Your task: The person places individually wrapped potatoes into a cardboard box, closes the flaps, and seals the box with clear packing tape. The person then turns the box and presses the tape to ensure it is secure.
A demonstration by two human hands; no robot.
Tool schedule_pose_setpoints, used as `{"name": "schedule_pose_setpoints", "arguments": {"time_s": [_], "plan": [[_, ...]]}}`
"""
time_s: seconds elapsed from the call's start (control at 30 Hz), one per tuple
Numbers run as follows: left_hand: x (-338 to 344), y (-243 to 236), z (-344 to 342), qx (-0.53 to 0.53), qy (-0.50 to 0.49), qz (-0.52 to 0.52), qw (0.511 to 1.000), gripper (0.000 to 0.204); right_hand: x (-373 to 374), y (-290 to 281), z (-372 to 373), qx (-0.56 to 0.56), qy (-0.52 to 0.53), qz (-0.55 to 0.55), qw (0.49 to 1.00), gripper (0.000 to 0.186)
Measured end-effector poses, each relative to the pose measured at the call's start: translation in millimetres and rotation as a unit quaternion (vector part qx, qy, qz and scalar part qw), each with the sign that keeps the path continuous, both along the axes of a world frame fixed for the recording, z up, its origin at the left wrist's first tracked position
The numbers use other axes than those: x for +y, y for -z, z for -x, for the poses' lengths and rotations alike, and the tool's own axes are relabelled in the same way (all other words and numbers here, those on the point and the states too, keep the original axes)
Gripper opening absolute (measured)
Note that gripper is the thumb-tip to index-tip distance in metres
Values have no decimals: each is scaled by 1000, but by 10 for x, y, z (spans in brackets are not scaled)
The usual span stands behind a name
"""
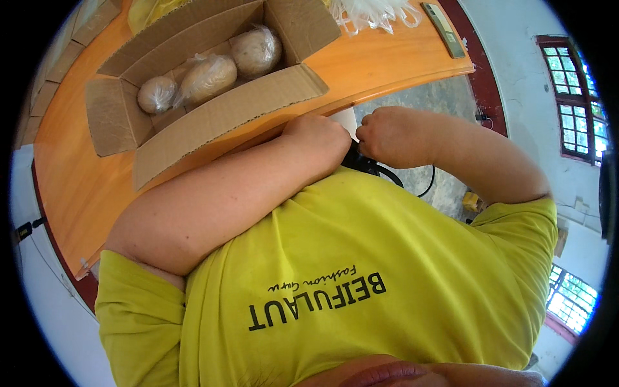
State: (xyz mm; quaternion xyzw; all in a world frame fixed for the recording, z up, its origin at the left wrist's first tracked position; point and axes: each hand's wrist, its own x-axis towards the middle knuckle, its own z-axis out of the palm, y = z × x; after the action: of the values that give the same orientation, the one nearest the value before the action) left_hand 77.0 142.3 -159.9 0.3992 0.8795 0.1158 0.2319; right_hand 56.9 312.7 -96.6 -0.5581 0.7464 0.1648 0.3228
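In front of my waist, my left hand (320, 143) and my right hand (389, 137) come close together beside the table edge, both with fingers curled in. A black object (362, 160) shows between and below them, with a black cable (431, 184) looping off to the right. Whatever the fingers hold, if anything, is hidden. Beyond my left forearm, an open cardboard box (213, 126) contains three tan, rounded items in clear plastic: a small one (157, 95), an oblong one (207, 80) and a larger round one (256, 51).
The box stands on an orange wooden table (77, 187). Clear plastic bags (377, 13) and a grey-green flat bar-shaped object (443, 30) lie toward the far right. Yellow plastic (149, 13) is behind the box. Several cartons (80, 29) line the far left. A yellow object (472, 201) rests on the floor.
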Motion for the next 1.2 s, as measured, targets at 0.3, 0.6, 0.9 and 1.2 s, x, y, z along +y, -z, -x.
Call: {"name": "schedule_pose_setpoints", "arguments": {"time_s": [0.3, 0.6, 0.9, 1.2], "plan": [[25, -96, 4, -16, -22, -12, 1000, 21, 231, -31, 64, 75, 83, -5, 994, 17], [-486, -989, -268, -73, -76, -267, 958, 35, -43, -842, 394, -13, 215, 35, 976, 22], [-1410, -1489, -668, -30, -167, -348, 922, 25, -95, -275, 191, 95, 130, -115, 980, 34], [-1896, -1596, -844, 90, -267, -408, 868, 20, -127, -183, 204, 83, 181, -26, 980, 27]]}}
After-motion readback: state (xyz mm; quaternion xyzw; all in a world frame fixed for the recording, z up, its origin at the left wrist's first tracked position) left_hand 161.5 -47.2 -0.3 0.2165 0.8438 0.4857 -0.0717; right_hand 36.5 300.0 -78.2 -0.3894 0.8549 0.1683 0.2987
